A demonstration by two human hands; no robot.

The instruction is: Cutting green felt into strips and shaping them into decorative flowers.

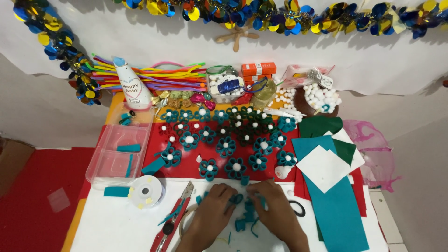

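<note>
Both hands sit at the near edge of the table, w/ a small heap of teal felt loops (246,215) between them. Left hand (215,205) has its fingers curled down onto the loops at its side, looks pinched on one, though the grip itself is hidden under the knuckles. Right hand (272,201) likewise bent over, fingers closed around a loop or two; exact hold can't be made out. Hands close together, prob. so a loop can be pressed against another while steadied from both sides.

Tools lie just left of the left hand, within easy reach: red box cutter (173,219) angled toward the near edge, and a white tape roll (146,190) beyond it. Clear plastic box (119,151) at the left edge holds a few teal strips, i.e. cut stock kept apart from finished work.

Finished felt flowers (226,146), teal and dark green w/ white pompom centres, are spread over the red middle of the table, away from the hands so they aren't knocked. Felt sheets (333,200) stacked at the right edge. Far edge: pipe cleaners (163,77), jar of white pompoms (224,86), orange boxes (258,70).
</note>
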